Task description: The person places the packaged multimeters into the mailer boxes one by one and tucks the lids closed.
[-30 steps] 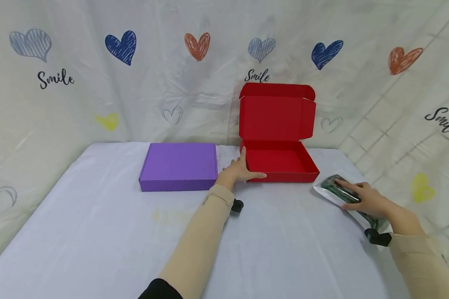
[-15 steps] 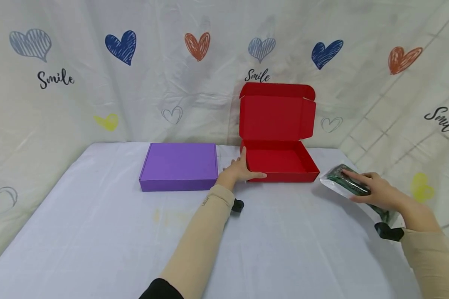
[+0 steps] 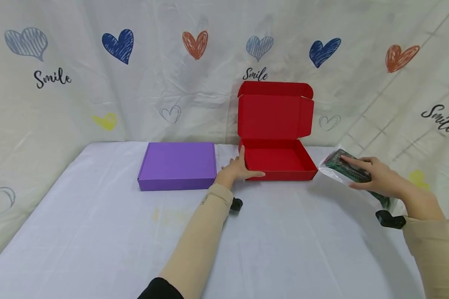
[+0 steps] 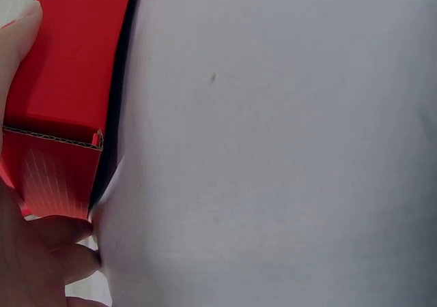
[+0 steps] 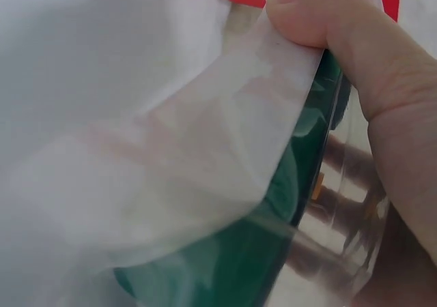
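A red box point(image 3: 275, 157) stands with its lid raised, its inside bare. My left hand point(image 3: 236, 169) touches its front left corner, thumb straight along the front wall and index finger along the left side. In the left wrist view, the thumb lies on the red box point(image 4: 72, 54), with other fingers beside its end. My right hand point(image 3: 383, 178) grips a clear plastic bag point(image 3: 353, 170) with a dark green item inside, raised above the table right of the box. In the right wrist view, the thumb presses the film of the bag point(image 5: 232, 266); the item's kind is unclear.
A closed purple box point(image 3: 177, 166) lies left of the red one, beside my left wrist. White cloth covers the table point(image 3: 284, 245). A white curtain point(image 3: 209, 91) with hearts and lettering hangs right behind both boxes.
My right hand has lifted the bag off the table, moving it up and slightly right, farther back. Its shadow now falls on the cloth. My left hand stays at the red box's corner.
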`<action>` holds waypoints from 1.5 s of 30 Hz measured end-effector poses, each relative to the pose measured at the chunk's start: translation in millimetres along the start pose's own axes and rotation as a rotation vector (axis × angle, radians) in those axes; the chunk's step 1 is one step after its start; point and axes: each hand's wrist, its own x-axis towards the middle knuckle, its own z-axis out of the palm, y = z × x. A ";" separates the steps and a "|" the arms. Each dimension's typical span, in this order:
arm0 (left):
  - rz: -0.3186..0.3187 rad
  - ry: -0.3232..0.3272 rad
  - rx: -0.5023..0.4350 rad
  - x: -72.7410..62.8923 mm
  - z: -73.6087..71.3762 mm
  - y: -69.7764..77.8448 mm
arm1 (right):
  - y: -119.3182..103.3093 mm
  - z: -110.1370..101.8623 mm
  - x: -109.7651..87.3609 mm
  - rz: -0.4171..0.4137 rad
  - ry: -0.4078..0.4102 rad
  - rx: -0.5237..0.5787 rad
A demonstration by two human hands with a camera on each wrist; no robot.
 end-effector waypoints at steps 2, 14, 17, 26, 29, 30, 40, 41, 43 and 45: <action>0.001 0.000 -0.003 -0.2 -1.0 0.2 | -2.2 -4.5 3.3 -0.002 0.001 -0.002; 0.018 -0.001 -0.011 -2.3 -2.0 0.5 | -22.1 -13.7 27.2 0.014 -0.036 -0.016; 0.011 -0.002 -0.008 -2.1 -0.9 0.2 | -29.2 -13.2 34.7 -0.004 -0.041 -0.020; 0.012 0.002 -0.009 -2.2 -0.9 0.2 | -44.2 -12.4 57.4 -0.051 -0.059 -0.012; 0.011 0.008 -0.008 -2.9 -0.9 0.9 | -47.9 -11.9 64.0 -0.054 -0.069 0.000; 0.009 0.010 -0.007 -3.1 -0.7 1.1 | -49.0 -11.4 66.1 -0.053 -0.072 0.005; 0.000 -0.007 -0.008 -3.0 0.3 1.3 | -63.1 -7.4 87.1 -0.039 -0.095 0.040; 0.001 -0.004 -0.009 -2.9 0.1 1.1 | -64.7 -7.3 89.1 -0.037 -0.097 0.045; 0.005 -0.001 -0.010 -2.7 -0.8 0.5 | -67.4 -7.4 93.1 -0.033 -0.101 0.052; 0.010 -0.001 -0.014 -2.7 -1.7 -0.1 | -70.4 -7.4 96.5 -0.035 -0.105 0.056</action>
